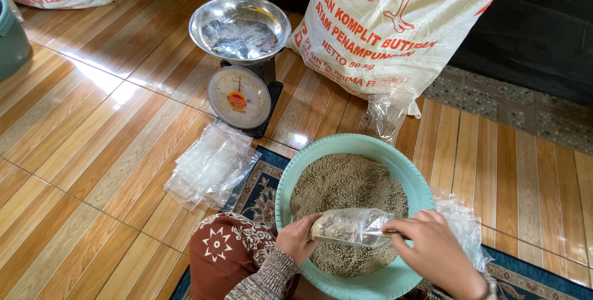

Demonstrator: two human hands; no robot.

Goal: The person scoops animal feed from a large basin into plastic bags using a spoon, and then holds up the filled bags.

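Mid-fill: left hand pinches the clear bag at its mouth, right hand is curled around the far end, bag lying across the pellets in the teal basin. Scale sits well beyond their fingers; lifting looks next, gripped firmly.
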